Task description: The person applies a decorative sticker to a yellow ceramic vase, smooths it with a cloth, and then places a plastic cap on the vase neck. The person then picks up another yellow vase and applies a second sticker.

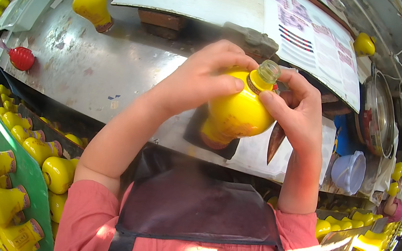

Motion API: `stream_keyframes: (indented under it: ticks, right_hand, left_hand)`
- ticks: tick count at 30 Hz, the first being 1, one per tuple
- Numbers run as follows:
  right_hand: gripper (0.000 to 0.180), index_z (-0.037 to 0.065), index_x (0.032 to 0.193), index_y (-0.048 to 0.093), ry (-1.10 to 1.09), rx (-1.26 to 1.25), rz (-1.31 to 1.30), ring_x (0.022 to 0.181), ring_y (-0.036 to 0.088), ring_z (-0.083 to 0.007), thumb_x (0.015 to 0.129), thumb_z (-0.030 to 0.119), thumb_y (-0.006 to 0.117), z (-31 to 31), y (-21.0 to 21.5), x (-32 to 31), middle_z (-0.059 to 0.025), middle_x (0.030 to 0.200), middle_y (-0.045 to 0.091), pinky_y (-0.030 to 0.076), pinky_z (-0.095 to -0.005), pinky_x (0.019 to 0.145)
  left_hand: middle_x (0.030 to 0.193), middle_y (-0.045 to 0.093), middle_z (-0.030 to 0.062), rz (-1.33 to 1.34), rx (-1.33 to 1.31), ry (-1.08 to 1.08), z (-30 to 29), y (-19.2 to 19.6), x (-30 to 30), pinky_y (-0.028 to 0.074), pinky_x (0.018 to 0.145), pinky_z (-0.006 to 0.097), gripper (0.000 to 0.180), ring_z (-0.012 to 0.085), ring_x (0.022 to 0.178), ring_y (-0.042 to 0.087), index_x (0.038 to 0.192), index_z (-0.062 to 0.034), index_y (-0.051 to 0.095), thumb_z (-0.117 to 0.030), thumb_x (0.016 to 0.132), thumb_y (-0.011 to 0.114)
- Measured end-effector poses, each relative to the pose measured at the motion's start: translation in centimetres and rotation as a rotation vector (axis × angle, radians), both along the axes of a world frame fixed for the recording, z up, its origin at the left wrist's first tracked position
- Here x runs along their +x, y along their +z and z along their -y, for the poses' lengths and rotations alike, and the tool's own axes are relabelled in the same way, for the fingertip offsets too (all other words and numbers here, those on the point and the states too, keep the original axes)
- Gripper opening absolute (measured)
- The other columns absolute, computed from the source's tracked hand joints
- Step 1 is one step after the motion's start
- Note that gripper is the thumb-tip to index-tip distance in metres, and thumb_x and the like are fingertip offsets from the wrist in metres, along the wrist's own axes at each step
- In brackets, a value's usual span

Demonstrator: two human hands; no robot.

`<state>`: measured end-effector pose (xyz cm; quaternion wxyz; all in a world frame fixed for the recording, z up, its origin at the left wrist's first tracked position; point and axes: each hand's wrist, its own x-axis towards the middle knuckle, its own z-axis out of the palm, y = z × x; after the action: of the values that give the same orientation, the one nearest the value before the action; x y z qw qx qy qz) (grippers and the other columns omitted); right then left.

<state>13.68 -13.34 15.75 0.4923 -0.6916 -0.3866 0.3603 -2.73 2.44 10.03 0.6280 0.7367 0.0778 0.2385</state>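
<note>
Both hands are wrapped round one yellow bottle (237,113) over the bench (98,71). Left hand (200,80) grips its body. Right hand (296,109) pinches the neck.

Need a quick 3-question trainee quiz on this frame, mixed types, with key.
1. True or false: both hands hold the yellow bottle.
2. Which hand's fingers are nearest the bottle's clear cap? A) left hand B) right hand
3. Fill in: the small red thing lies on the metal ____.

Key: 1 true; 2 B; 3 table.
</note>
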Motion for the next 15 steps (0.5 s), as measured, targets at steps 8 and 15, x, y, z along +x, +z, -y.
stream_keyframes:
  ticks: [8,15]
  right_hand:
    - [0.025,0.004,0.107,0.063,0.021,0.124,-0.087,0.052,0.051,-0.0022,0.091,0.020,0.073,0.1,-1.6,0.7,0.0016,0.067,0.062,0.039,-0.0210,0.048]
    - [0.020,0.003,0.104,0.062,0.034,0.177,-0.098,0.067,0.060,-0.0041,0.095,0.020,0.070,0.6,-2.5,1.4,-0.0012,0.080,0.066,0.045,-0.0230,0.055]
  left_hand:
    - [0.119,0.063,0.0064,0.001,-0.229,-0.029,-0.5,1.3,2.3,0.043,0.104,0.030,0.039,0.0170,0.115,0.058,0.120,0.0014,0.069,-0.031,0.100,0.060]
    - [0.098,0.068,0.0019,-0.089,0.060,0.226,2.0,4.9,2.8,0.053,0.084,0.024,0.027,0.0081,0.096,0.062,0.111,-0.0004,0.072,-0.011,0.087,0.080]
